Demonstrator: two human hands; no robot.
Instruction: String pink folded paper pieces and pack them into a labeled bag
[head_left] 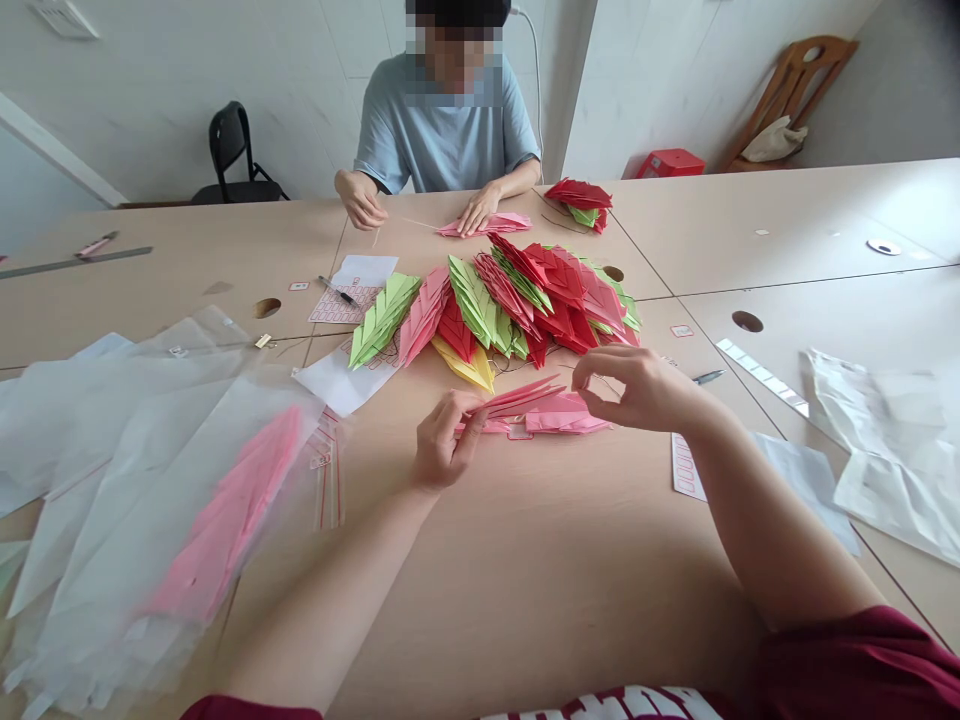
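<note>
My left hand (442, 440) pinches the near end of a stack of pink folded paper pieces (517, 402) lying on the wooden table (540, 580). To their right, my right hand (637, 388) hovers over more pink folded pieces (566, 418), thumb and forefinger curled into a pinch; whether something thin is between them is unclear. Just beyond lies a fanned pile of green, pink, red and yellow folded paper pieces (495, 305).
Across the table a person in a blue shirt (446, 130) presses pink folded paper (487, 224). Clear bags holding pink paper (217, 520) cover the left. White label sheets (352, 290), a pen (337, 292), crumpled white paper (892, 440) and a small red-green pile (581, 200) lie around.
</note>
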